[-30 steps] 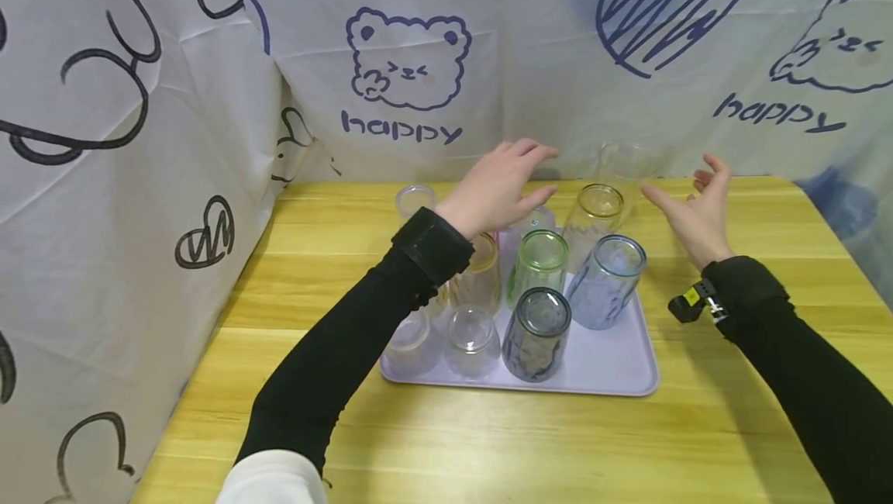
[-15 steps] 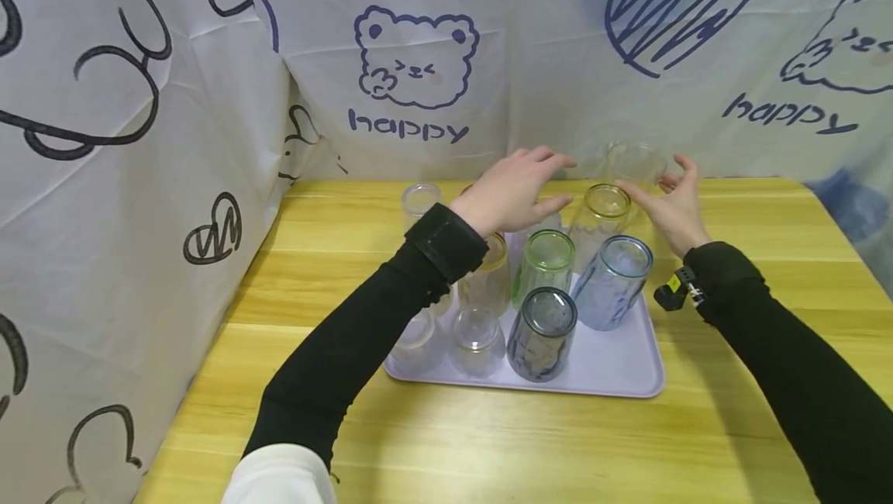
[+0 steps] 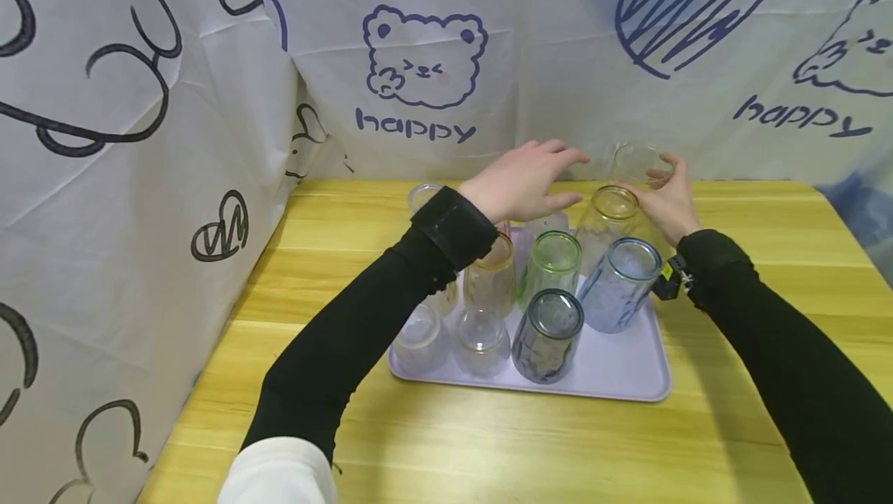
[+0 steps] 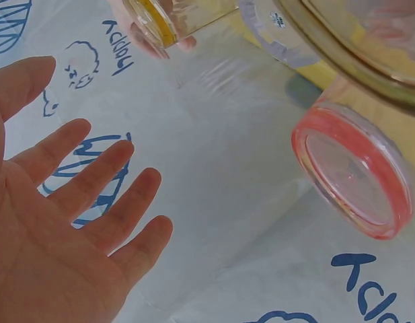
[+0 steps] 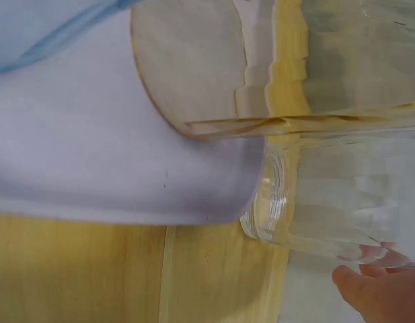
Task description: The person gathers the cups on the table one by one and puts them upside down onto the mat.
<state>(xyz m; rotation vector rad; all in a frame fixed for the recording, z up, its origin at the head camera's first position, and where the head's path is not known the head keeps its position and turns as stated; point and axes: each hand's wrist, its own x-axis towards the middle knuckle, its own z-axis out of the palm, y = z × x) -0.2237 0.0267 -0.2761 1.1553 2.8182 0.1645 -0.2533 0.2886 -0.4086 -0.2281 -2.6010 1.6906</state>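
Observation:
My right hand (image 3: 670,198) is at a tall clear drinking glass (image 3: 631,161) behind the lilac tray (image 3: 631,368). In the right wrist view the thumb lies along the side of this clear glass (image 5: 335,195), with fingers showing through it. My left hand (image 3: 523,178) hovers above the back of the tray, holding nothing. Its fingers (image 4: 116,158) are spread in the left wrist view, apart from a pink-rimmed glass (image 4: 355,171). An amber-rimmed glass (image 3: 614,205) stands upside down between the two hands. Below it are a blue glass (image 3: 624,287) and a green glass (image 3: 556,264).
A dark grey glass (image 3: 549,337), a short clear glass (image 3: 481,341) and several more glasses crowd the tray's front and left. Another clear glass (image 3: 424,198) stands at the back left. The wooden table (image 3: 530,450) meets a printed cloth (image 3: 572,62) behind.
My right hand has moved left from beside the tall clear glass and now has its thumb and fingers about it. The left hand stays raised above the tray, having shifted slightly right in view.

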